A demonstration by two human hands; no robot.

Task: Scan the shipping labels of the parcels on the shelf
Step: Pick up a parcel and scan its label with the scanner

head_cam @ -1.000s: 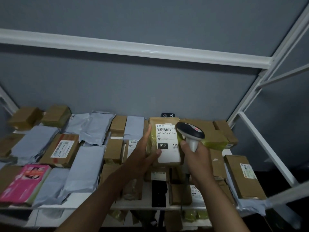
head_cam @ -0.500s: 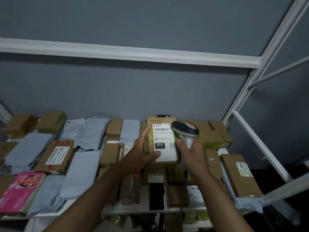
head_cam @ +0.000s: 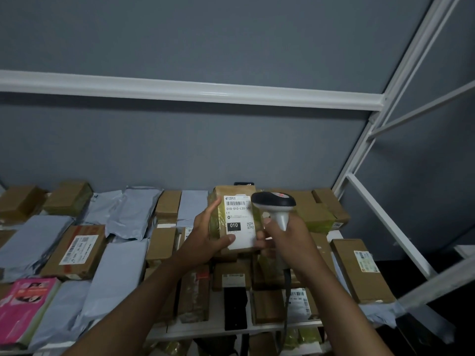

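Two hands were in view: the left hand [head_cam: 203,242] and the right hand [head_cam: 285,240]. One scanner [head_cam: 273,202] showed. One box [head_cam: 235,219] was held up, bearing one white label [head_cam: 239,222]. On the shelf [head_cam: 231,327], one pink parcel [head_cam: 24,304] lay at the left front corner. About six grey bags [head_cam: 115,273] filled the left half. Brown boxes numbered well over a dozen; overlap hid the exact count.
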